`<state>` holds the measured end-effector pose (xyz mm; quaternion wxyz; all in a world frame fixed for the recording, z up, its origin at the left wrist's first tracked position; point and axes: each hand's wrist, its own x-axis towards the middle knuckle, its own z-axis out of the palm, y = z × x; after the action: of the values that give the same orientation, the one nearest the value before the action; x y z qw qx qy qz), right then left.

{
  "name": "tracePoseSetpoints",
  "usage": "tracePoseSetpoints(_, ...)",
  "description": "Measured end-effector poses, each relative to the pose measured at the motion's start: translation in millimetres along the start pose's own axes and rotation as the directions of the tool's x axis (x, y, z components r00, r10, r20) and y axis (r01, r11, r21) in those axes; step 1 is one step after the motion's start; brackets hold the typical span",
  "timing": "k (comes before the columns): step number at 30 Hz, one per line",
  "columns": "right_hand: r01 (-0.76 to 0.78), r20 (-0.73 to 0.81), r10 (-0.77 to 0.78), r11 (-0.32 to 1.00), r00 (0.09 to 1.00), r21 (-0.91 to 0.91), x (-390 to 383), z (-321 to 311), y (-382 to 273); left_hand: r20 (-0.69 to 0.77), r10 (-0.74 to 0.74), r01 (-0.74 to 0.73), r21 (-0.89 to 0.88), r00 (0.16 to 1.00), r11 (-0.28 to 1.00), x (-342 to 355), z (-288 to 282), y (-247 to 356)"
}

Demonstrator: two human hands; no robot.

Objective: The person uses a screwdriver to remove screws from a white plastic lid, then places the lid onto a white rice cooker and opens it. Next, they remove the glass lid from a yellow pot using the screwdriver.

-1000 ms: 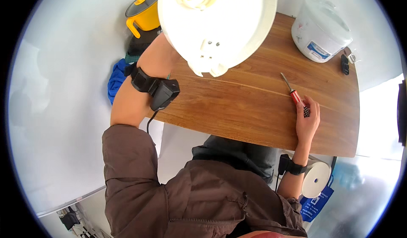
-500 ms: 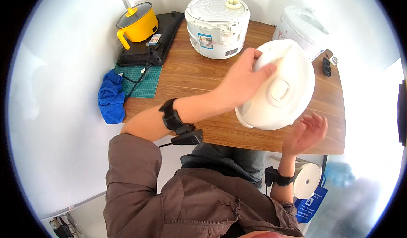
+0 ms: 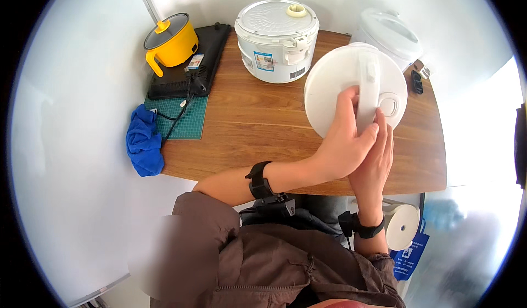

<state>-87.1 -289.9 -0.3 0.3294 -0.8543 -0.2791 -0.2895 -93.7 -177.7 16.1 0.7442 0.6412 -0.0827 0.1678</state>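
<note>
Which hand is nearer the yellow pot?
Left. The left hand grips the round white lid, on the side toward the yellow pot; the right hand sits just beyond it.

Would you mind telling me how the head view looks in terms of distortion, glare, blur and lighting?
In the head view, fisheye distortion bows the wooden table edges, and black corners ring the picture; daylight washes out the right rim beside the table; the lower left by the brown sleeve is smeared; the white round lid, held by the left hand and right hand, is sharp and evenly lit.
</note>
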Motion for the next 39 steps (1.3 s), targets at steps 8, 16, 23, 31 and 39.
tracePoseSetpoints(8,-0.4,0.081,0.396,0.86,0.915,0.317,-5,5,14,0.257,0.035,-0.091,0.209,0.966,0.974,-9,-11,22)
tracePoseSetpoints(16,-0.474,0.066,0.623,0.516,0.779,0.713,-39,13,57,0.537,0.482,-0.602,0.062,0.693,0.796,-49,-12,24)
tracePoseSetpoints(23,-0.485,0.158,0.571,0.483,0.806,0.729,-84,31,107,0.542,0.419,-0.675,0.462,0.728,0.575,-30,-60,11)
tracePoseSetpoints(31,-0.277,0.407,0.641,-0.3,0.65,0.913,-99,33,110,0.307,0.534,-0.306,0.947,0.788,-0.092,63,-157,2)
tracePoseSetpoints(39,-0.308,0.452,0.576,-0.335,0.681,0.89,-110,33,111,0.33,0.459,-0.278,0.944,0.825,-0.178,99,-168,-10)
